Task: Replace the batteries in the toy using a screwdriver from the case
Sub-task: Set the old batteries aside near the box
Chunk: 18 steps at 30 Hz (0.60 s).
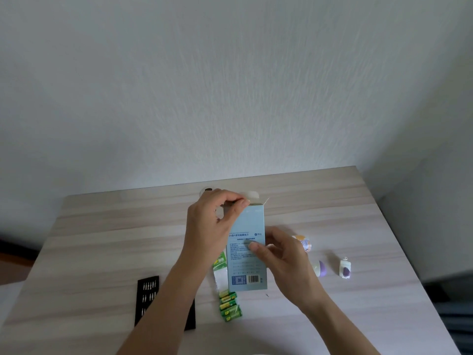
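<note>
A light blue screwdriver box (247,262) is held upright over the table, printed back toward me, its top flaps open. My left hand (213,226) pinches the box's top left edge. My right hand (281,252) grips the box's right side, thumb across the printed face. A black tray of screwdriver bits (148,295) lies at the left, partly under my left forearm. Several green batteries (229,306) lie just below the box. A white and purple toy piece (345,269) and a purple and cream egg-shaped piece (320,268) rest to the right.
A green battery pack card (220,262) sits behind the box's left edge. A small printed round object (304,243) peeks out behind my right hand. A white object (204,193) sits near the far edge of the wooden table (358,213), hard against the wall.
</note>
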{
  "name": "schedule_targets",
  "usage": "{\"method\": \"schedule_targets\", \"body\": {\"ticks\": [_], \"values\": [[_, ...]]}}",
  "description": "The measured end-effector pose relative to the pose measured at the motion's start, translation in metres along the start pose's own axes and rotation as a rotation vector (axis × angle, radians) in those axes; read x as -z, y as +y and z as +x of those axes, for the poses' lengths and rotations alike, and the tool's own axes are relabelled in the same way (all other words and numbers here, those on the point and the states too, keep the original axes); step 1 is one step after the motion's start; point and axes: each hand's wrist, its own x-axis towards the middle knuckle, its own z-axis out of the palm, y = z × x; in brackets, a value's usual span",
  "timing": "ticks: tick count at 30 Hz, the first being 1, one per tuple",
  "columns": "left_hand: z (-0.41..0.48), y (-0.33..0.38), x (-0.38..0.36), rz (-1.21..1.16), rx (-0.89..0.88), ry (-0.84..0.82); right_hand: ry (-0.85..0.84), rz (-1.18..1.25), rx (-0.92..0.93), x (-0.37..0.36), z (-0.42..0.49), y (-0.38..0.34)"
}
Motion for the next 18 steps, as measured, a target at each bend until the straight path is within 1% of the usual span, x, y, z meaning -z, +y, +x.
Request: {"method": "schedule_targets", "body": {"ticks": [2,4,7,10,12,14,18], "values": [[-0.003,-0.003,0.0,0.054,-0.042,0.01,0.012,0.01,-0.002,-0.001,0.0,-0.001],[-0.005,-0.007,0.001,0.058,-0.065,-0.001,0.005,-0.007,-0.003,-0.002,0.0,-0.001],[-0.008,-0.015,0.004,0.037,-0.054,-0.021,-0.009,-0.057,-0.007,-0.001,-0.001,0.004],[-0.014,-0.023,0.005,0.009,-0.034,-0.008,-0.003,-0.09,-0.041,-0.001,0.001,0.012],[-0.022,-0.034,0.007,-0.027,0.028,0.02,0.016,-0.113,-0.071,0.0,0.005,0.02],[-0.034,-0.051,0.008,-0.037,0.136,0.016,0.041,-0.129,-0.104,0.002,0.014,0.027],[-0.055,-0.1,0.006,0.032,0.359,-0.119,0.123,-0.167,-0.174,0.005,0.045,0.043]]}}
